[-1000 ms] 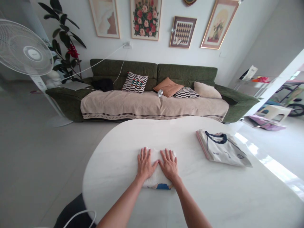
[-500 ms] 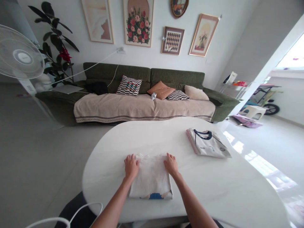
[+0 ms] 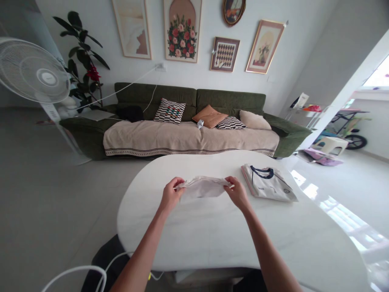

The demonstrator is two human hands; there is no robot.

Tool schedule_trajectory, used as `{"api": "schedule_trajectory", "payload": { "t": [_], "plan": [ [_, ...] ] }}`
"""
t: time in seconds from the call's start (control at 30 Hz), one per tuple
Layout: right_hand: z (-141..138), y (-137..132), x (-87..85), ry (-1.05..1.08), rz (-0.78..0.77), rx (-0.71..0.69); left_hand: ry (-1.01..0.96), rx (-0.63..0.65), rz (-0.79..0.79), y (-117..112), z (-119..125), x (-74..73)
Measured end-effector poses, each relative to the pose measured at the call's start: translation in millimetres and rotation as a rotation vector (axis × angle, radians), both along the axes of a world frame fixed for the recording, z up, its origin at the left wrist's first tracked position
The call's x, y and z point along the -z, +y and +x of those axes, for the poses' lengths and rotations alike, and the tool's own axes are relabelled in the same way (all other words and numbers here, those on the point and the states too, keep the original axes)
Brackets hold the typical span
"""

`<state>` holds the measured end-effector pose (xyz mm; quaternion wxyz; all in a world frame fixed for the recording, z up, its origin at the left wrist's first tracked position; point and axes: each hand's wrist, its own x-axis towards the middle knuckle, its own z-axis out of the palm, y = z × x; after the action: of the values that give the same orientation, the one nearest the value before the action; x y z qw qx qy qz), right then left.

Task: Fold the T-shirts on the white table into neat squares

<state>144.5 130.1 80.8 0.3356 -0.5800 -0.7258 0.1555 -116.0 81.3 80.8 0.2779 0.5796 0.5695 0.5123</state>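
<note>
A folded white shirt (image 3: 203,189) hangs between my two hands, its near edge lifted and tilted over the white table. My left hand (image 3: 172,192) pinches its left corner. The right corner is gripped by my right hand (image 3: 236,192), thumb and fingers closed on the cloth. The printed side of this shirt is mostly hidden. To the right of my right hand lies a stack of folded shirts (image 3: 272,184), with a white one with a navy collar on top and a pink edge below.
The round-edged white table (image 3: 212,239) spans the space before me. Behind it stands a green sofa (image 3: 231,99) with cushions and a beige cover. A fan (image 3: 47,78) stands at left. A white cable (image 3: 82,267) loops at lower left.
Both hands have raised the white shirt off the table and moved it forward, away from me. They were resting on its far corners before; now they grip it. The view has shifted slightly.
</note>
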Motion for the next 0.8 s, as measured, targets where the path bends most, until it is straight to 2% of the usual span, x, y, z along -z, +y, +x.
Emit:
{"api": "schedule_trajectory", "payload": {
  "t": [0.03,0.1,0.17,0.23,0.3,0.33,0.37,0.4,0.47,0.53,0.6,0.67,0.8],
  "plan": [
    [4.7,-9.3,1.6,0.004,0.050,0.002,0.058,0.026,0.060,-11.1,2.7,-4.1],
    [13.8,-29.6,17.9,-0.026,0.130,-0.002,0.215,0.059,0.107,-34.5,8.7,-0.3],
    [21.0,-49.3,45.4,-0.116,0.140,-0.037,0.367,0.126,0.073,-56.5,13.8,16.4],
    [23.1,-66.3,73.0,-0.224,0.089,-0.094,0.490,0.298,-0.047,-73.0,16.5,37.7],
    [15.2,-80.6,90.5,-0.299,0.052,-0.124,0.550,0.480,-0.171,-80.1,17.5,54.9],
    [6.0,-87.1,94.3,-0.315,0.046,-0.128,0.557,0.510,-0.199,-79.4,18.0,60.3],
    [-6.9,-93.3,95.1,-0.320,0.046,-0.131,0.558,0.477,-0.204,-75.9,18.7,63.4],
    [-23.3,-99.2,93.7,-0.321,0.049,-0.141,0.556,0.393,-0.195,-70.4,19.9,64.5],
    [-63.1,-109.0,88.7,-0.330,0.048,-0.183,0.558,0.192,-0.181,-56.5,23.9,62.9],
    [-103.4,-114.8,86.1,-0.372,0.026,-0.180,0.563,0.089,-0.199,-45.4,29.4,59.5],
    [-134.7,-115.5,88.2,-0.444,-0.021,-0.106,0.566,0.073,-0.192,-42.3,34.5,57.2],
    [-152.5,-112.4,92.7,-0.502,-0.067,-0.043,0.576,0.074,-0.181,-46.6,37.4,57.2],
    [-156.3,-107.2,98.5,-0.534,-0.103,-0.088,0.590,0.074,-0.228,-60.5,35.6,62.3]
  ]
}}
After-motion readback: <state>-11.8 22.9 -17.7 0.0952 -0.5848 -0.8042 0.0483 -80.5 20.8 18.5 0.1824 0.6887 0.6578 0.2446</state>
